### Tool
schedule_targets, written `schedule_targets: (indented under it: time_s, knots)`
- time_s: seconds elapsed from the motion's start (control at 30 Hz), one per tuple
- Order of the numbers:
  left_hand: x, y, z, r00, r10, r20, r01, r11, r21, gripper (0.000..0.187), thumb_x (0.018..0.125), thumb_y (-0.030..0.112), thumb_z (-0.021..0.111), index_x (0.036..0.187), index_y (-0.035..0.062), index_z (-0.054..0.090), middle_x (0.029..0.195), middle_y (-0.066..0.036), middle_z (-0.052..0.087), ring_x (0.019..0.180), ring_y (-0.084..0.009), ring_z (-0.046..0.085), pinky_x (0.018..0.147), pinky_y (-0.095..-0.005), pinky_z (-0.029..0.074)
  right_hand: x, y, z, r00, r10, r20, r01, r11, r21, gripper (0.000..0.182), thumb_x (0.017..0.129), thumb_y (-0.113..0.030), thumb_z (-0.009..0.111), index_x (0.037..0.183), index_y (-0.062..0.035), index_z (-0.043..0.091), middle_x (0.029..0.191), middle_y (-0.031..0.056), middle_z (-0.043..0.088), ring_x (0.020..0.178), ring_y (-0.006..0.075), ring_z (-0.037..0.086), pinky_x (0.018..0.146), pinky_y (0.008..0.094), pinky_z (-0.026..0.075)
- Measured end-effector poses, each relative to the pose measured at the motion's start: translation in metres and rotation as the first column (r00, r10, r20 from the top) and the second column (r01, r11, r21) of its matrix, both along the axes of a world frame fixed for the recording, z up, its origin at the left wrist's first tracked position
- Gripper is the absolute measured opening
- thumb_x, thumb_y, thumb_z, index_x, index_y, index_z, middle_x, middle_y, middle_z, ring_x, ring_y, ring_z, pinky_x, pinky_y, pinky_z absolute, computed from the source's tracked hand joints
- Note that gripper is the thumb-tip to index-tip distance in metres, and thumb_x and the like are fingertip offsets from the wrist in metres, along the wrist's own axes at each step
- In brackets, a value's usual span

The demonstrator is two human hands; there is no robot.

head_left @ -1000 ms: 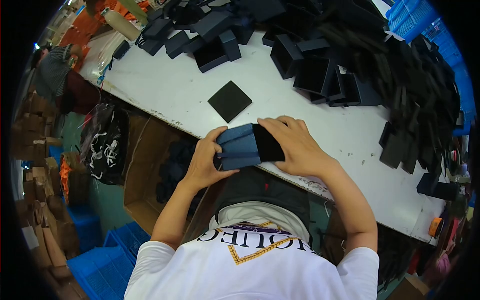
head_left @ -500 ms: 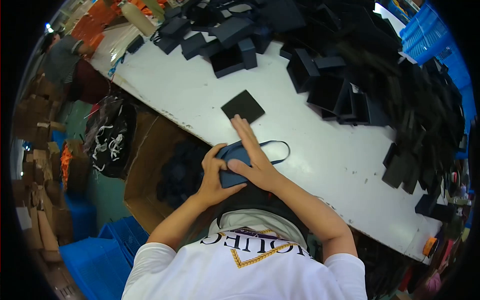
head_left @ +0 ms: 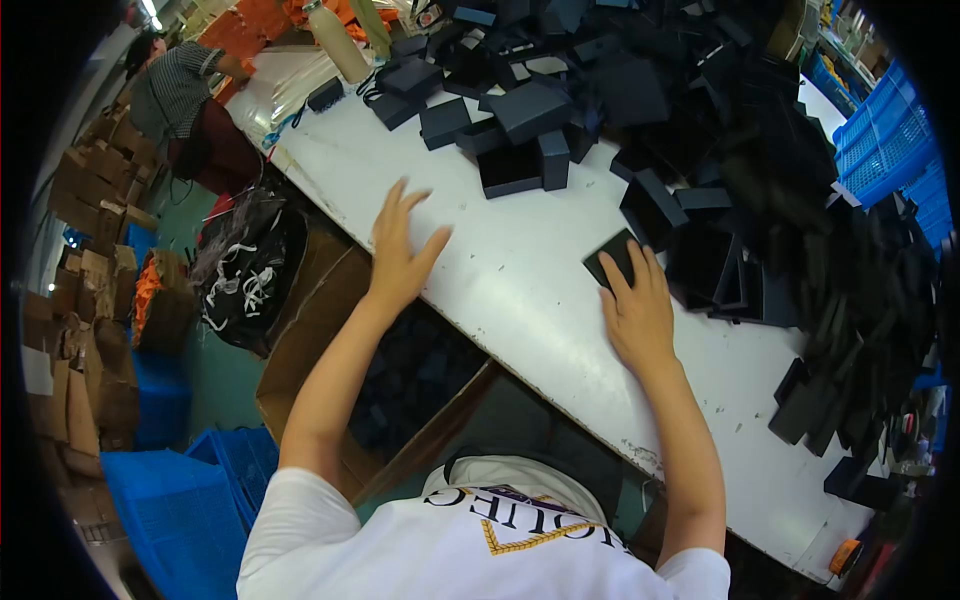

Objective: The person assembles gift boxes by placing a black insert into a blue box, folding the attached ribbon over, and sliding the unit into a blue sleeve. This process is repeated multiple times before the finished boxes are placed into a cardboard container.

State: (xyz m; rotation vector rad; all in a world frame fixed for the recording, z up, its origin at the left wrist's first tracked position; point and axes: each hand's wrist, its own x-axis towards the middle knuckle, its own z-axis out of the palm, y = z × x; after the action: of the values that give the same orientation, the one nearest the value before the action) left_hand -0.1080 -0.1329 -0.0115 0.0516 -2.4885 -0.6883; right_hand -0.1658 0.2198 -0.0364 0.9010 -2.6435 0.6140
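Dark panel, one piece, touches the right hand.

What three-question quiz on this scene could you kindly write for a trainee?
1. Which hand is on the dark square?

2. True or false: the left hand is empty.

3. The crates at the lower left are:
A) red
B) blue
C) yellow

Key:
1. The right hand, with its fingers over part of the square.
2. True: its fingers are spread, with nothing in them.
3. B
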Motion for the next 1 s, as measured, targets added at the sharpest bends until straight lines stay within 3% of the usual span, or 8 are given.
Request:
schedule_targets:
  time_s: [0.13,0.27,0.33,0.6,0.73,0.83,0.9,1.0]
  knots:
    - [-0.127,0.021,0.014,0.998,-0.001,-0.065,-0.004,0.997,-0.072,0.074,0.084,0.042,0.083,0.145,0.0105,0.053,0.153,-0.027,0.047,0.144,-0.0442,0.045,0.119,-0.0483,0.033,0.014,0.022,-0.012,0.997,-0.071,-0.011,0.072,0.997,0.014,0.049,0.093,-0.007,0.067,0.141,-0.0049,0.058,0.152,0.0237,0.048,0.141,0.0433,0.045,0.116,0.0512,0.040]
    - [-0.170,0.054,0.033,0.982,0.099,0.159,-0.082,0.990,-0.113,0.098,0.067,0.050,0.092,0.146,0.0145,0.048,0.151,-0.021,0.049,0.144,-0.0379,0.044,0.115,-0.0661,0.027,0.020,0.020,-0.011,0.996,-0.074,-0.043,0.071,0.995,-0.076,0.049,0.092,-0.006,0.068,0.141,-0.0021,0.057,0.150,0.0228,0.050,0.142,0.0412,0.046,0.117,0.0522,0.039]
    - [-0.180,0.042,0.038,0.965,0.014,0.260,-0.001,0.999,-0.052,0.089,0.069,0.047,0.090,0.142,0.0156,0.049,0.142,-0.019,0.054,0.134,-0.0370,0.051,0.114,-0.0548,0.034,0.019,0.022,-0.009,0.997,-0.014,-0.070,0.009,0.998,-0.068,0.050,0.092,-0.006,0.069,0.140,-0.0002,0.057,0.149,0.0226,0.051,0.142,0.0405,0.047,0.117,0.0527,0.039]
    - [-0.091,0.083,0.016,0.897,-0.442,-0.001,0.441,0.896,0.057,0.078,0.063,0.027,0.094,0.127,0.0114,0.052,0.132,-0.018,0.054,0.126,-0.0388,0.053,0.110,-0.0504,0.039,0.029,0.010,0.009,0.996,0.087,0.024,-0.068,0.899,-0.432,0.072,0.084,-0.015,0.082,0.146,0.0036,0.050,0.149,0.0243,0.052,0.138,0.0434,0.049,0.113,0.0497,0.043]
    - [-0.049,0.120,0.022,0.837,-0.547,0.017,0.544,0.835,0.085,0.080,0.062,0.022,0.097,0.127,0.0090,0.051,0.142,-0.022,0.050,0.132,-0.0417,0.050,0.112,-0.0462,0.040,0.028,-0.019,0.039,0.913,0.058,0.404,0.264,0.672,-0.692,0.100,0.080,-0.027,0.090,0.157,0.0038,0.035,0.146,0.0232,0.054,0.133,0.0368,0.055,0.107,0.0433,0.049]
    - [-0.048,0.126,0.038,0.741,-0.660,0.124,0.640,0.749,0.171,0.076,0.070,0.025,0.094,0.132,0.0097,0.054,0.149,-0.020,0.048,0.139,-0.0388,0.047,0.115,-0.0457,0.039,0.015,-0.014,0.031,0.781,0.259,0.568,0.434,0.429,-0.792,0.091,0.083,-0.023,0.088,0.154,0.0046,0.039,0.139,0.0223,0.058,0.124,0.0304,0.062,0.100,0.0374,0.053]
    - [-0.067,0.118,0.051,0.622,-0.755,0.209,0.686,0.654,0.319,0.070,0.075,0.027,0.091,0.133,0.0092,0.057,0.151,-0.018,0.048,0.141,-0.0369,0.047,0.117,-0.0456,0.038,0.012,-0.006,0.029,0.814,0.179,0.552,0.426,0.462,-0.778,0.067,0.090,-0.016,0.079,0.145,0.0065,0.049,0.126,0.0186,0.064,0.110,0.0236,0.066,0.090,0.0324,0.054]
    - [-0.146,0.089,0.041,0.861,-0.484,-0.155,0.505,0.851,0.145,0.035,0.090,0.016,0.076,0.122,0.0051,0.065,0.136,-0.015,0.061,0.130,-0.0315,0.058,0.108,-0.0373,0.045,0.008,0.004,0.025,0.779,0.115,0.617,0.537,0.384,-0.751,0.048,0.093,-0.014,0.072,0.134,0.0061,0.056,0.120,0.0148,0.066,0.105,0.0192,0.064,0.092,0.0304,0.051]
